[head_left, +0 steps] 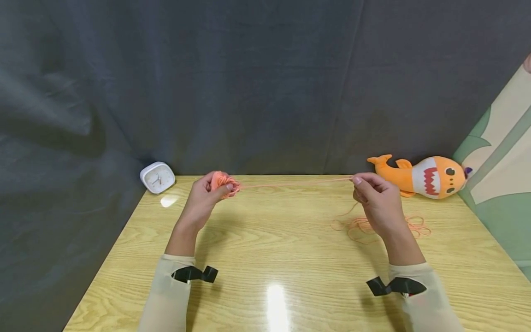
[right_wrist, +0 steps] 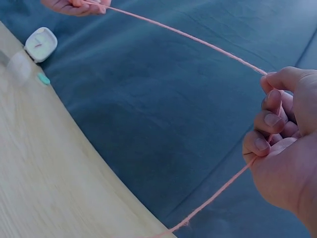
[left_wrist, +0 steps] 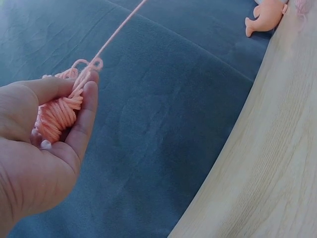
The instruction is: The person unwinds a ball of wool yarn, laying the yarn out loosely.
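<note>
My left hand point(head_left: 201, 199) grips a small wound bundle of orange-pink yarn point(head_left: 220, 180) above the back left of the table. In the left wrist view the wraps of the bundle point(left_wrist: 57, 117) lie between thumb and fingers, with loose loops near the fingertips. A taut strand point(head_left: 296, 183) runs from it across to my right hand point(head_left: 379, 200), which pinches it between thumb and index finger. In the right wrist view the yarn point(right_wrist: 213, 201) passes through the curled fingers and trails out below. Loose coils of yarn point(head_left: 365, 225) lie on the table under the right hand.
A white alarm clock point(head_left: 158, 178) stands at the table's back left corner. An orange plush shark point(head_left: 429, 177) lies at the back right, just behind the right hand. Dark cloth point(head_left: 257, 87) hangs behind the wooden table point(head_left: 265, 249). A small teal object point(right_wrist: 43, 78) shows near the clock.
</note>
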Motion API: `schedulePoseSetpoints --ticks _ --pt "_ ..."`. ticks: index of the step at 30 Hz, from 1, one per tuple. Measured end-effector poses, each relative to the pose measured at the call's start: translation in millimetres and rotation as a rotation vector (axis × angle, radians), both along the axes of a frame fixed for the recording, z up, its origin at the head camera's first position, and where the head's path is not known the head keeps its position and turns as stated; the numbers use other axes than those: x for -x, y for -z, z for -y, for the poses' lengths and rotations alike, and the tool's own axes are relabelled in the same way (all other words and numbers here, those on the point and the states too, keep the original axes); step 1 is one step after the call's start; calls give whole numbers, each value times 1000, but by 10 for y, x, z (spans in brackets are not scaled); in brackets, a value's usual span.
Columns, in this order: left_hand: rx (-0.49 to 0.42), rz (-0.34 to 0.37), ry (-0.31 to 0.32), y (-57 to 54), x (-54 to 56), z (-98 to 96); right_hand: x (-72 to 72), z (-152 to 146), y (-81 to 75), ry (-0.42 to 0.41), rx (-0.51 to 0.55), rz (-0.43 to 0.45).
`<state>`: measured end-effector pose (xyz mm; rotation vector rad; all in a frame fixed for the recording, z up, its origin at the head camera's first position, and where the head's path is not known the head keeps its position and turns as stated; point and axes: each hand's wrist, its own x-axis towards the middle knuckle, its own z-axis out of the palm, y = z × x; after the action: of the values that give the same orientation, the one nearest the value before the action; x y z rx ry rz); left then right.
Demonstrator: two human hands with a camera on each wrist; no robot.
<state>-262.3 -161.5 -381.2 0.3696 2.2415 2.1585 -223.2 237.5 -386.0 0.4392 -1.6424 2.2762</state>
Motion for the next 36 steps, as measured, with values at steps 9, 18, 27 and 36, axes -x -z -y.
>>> schedulePoseSetpoints --ticks 9,18,27,36 --pt "-40 -17 29 4 9 21 -16 -177 -46 -6 110 -12" --pt "-39 -15 26 1 16 31 -45 -380 -133 29 236 -18" --pt "-44 -16 30 -29 16 47 -74 -629 -113 85 225 35" --pt "-46 -5 20 -24 1 39 -112 -907 -59 109 268 -6"
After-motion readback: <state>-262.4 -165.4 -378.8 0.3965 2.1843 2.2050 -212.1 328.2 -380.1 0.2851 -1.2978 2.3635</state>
